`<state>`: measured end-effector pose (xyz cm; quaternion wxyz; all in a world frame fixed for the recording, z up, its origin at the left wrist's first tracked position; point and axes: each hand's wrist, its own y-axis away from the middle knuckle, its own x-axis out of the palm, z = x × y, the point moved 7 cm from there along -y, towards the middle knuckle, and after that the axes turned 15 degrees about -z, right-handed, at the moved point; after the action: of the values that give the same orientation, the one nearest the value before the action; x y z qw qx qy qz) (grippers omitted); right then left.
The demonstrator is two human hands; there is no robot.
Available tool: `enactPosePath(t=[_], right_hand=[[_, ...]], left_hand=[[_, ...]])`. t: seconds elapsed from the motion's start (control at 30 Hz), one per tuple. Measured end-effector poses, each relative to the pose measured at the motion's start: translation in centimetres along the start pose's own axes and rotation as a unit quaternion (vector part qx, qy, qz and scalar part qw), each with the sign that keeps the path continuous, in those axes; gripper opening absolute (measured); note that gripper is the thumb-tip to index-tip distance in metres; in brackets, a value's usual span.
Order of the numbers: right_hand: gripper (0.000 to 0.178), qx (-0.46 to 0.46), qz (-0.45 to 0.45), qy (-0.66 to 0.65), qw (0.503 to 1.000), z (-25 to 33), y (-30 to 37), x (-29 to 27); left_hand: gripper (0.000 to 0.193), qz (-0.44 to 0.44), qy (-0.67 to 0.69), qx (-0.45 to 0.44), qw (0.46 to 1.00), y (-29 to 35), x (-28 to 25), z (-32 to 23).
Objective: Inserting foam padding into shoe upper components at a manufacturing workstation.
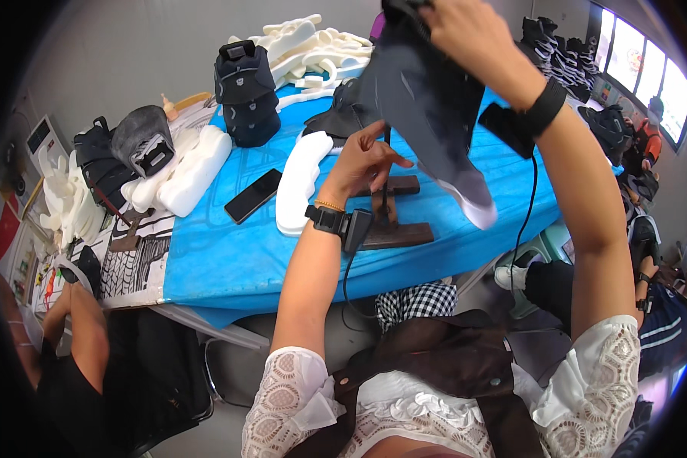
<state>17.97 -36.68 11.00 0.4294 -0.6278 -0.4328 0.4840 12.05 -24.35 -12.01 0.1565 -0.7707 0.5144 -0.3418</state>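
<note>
High over the right of the table, my right hand is closed on the top of a tall dark boot. The boot hangs tilted, its whitish toe pointing down and blurred by motion. Below and left of it, my left hand has its fingers curled around the thin upright post of a dark metal stand. That stand rests on two flat bars on the blue table cover. Beside my left forearm lies a long white sole piece. Behind the hand is another dark boot upper, partly hidden.
On the blue-covered table are a black phone, a stack of black uppers and a heap of white soles. More white soles lie left. Black cables hang from both wrist devices. Co-workers sit at left and right.
</note>
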Motion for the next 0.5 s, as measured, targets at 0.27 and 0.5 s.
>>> enactPosePath(t=[0.27, 0.5], right_hand=[[0.029, -0.063, 0.11, 0.004, 0.992, 2.4, -1.2, 3.0], [0.029, -0.119, 0.198, 0.077, 0.97, 4.1, 0.6, 7.0]], left_hand=[[0.073, -0.153, -0.015, 0.076, 0.985, -0.7, -3.2, -0.4], [0.102, 0.036, 0.436, 0.024, 0.899, 0.1, -0.3, -2.4]])
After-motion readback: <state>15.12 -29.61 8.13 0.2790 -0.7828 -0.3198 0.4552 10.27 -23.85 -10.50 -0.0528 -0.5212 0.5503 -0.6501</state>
